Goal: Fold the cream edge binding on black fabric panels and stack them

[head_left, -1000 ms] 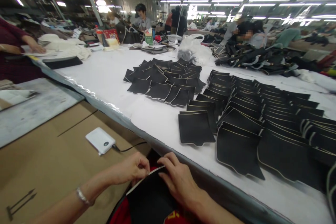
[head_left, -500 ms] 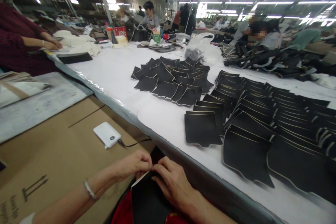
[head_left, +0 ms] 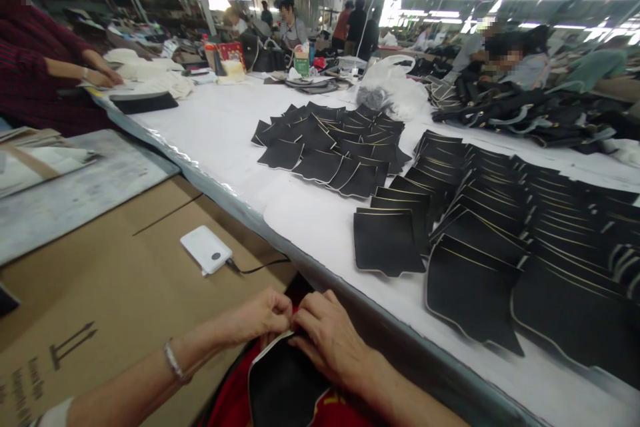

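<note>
A black leather-like panel (head_left: 285, 383) with a pale edge is held low in front of me, over red cloth (head_left: 235, 387). My left hand (head_left: 275, 313), a bracelet on its wrist, is closed in a pinch at the panel's upper edge; its fingertips are partly hidden. Right beside it, my right hand (head_left: 327, 333) grips the same edge, thumb on the black face and fingers curled over the top. Both hands almost touch. Beyond them on the white table (head_left: 225, 147), similar black panels (head_left: 387, 240) lie in overlapping rows, with a looser heap (head_left: 320, 140) farther back.
Cardboard (head_left: 125, 293) at left carries a white power bank (head_left: 206, 250) with a black cable. The table's edge runs diagonally past my hands. A plastic bag (head_left: 395, 87) and dark bags (head_left: 525, 107) lie farther back. A person in a dark red sleeve (head_left: 45, 53) works at far left.
The held panel has tilted and its lower part has curled, showing more red cloth. Both hands stay together at its upper edge. The view has shifted slightly.
</note>
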Tool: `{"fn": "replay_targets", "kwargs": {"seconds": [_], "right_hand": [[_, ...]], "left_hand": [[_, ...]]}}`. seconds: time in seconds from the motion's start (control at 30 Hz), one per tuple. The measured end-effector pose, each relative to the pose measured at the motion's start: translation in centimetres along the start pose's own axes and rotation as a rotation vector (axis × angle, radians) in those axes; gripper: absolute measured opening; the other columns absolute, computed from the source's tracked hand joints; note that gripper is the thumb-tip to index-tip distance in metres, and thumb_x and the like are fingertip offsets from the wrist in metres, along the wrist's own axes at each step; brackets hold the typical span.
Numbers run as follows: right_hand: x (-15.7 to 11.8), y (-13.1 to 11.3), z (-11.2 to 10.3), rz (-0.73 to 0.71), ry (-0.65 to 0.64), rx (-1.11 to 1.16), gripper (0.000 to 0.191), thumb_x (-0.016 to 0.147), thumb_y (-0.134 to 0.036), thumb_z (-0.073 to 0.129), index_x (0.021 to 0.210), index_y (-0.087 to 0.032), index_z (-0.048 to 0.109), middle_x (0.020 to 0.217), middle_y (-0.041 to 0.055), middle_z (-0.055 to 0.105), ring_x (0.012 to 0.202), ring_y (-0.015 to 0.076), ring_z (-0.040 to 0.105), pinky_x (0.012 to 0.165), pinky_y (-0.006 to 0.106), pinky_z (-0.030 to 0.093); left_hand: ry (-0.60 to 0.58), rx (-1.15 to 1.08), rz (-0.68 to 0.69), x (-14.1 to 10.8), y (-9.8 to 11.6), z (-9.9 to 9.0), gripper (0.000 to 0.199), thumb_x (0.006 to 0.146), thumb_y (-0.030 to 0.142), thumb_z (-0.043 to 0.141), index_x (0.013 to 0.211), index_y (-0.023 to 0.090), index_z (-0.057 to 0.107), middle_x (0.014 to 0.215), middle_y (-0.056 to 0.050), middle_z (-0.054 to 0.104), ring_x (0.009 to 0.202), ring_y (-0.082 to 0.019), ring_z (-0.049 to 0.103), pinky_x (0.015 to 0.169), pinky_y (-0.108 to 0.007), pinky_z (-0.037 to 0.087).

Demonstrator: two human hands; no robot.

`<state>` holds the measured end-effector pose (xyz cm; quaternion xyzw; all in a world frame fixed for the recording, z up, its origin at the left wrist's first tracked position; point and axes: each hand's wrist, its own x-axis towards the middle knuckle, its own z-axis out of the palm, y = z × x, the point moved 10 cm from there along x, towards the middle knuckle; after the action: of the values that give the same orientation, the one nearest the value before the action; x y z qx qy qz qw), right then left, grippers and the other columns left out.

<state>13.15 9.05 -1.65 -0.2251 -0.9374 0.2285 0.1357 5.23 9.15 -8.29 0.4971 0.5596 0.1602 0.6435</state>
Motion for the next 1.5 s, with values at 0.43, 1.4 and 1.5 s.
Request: {"fn": "replay_targets", "kwargs": {"seconds": [0.43,1.4,1.5], "right_hand": [[-1.0,-3.1,-1.4,-0.022,-0.103,0.208,0.014,0.089,-0.024,0.064,0.084,-0.02,0.052,0.105,0.0036,0.055,0.101,0.0198,0.048,0.093,0.036,0.039],[0.0,1.7,1.3,0.127,-0.042,0.184,0.015,0.097,-0.022,0.05,0.082,-0.02,0.047,0.08,0.0006,0.057,0.073,0.0164,0.048,0.073,0.03,0.035],[0.0,1.9,1.5,0.123,-0.014,0.179,0.015,0.096,-0.02,0.051,0.082,-0.02,0.047,0.079,0.0005,0.056,0.073,0.0164,0.047,0.073,0.03,0.035]], "left_hand": [[0.187,0.409,0.122,0.6,0.6,-2.7,0.013,0.071,0.017,0.051,0.062,0.014,0.06,0.056,0.003,0.047,0.059,-0.013,0.042,0.055,-0.025,0.024],[0.112,0.462,0.308,-3.6,1.0,-0.7,0.028,0.096,0.025,0.047,0.1,0.025,0.075,0.088,-0.002,0.068,0.082,-0.016,0.061,0.074,-0.022,0.039],[0.129,0.503,0.311,-3.4,1.2,-0.4,0.03,0.096,0.024,0.045,0.099,0.025,0.074,0.085,-0.002,0.064,0.081,-0.017,0.059,0.074,-0.024,0.04]]}}
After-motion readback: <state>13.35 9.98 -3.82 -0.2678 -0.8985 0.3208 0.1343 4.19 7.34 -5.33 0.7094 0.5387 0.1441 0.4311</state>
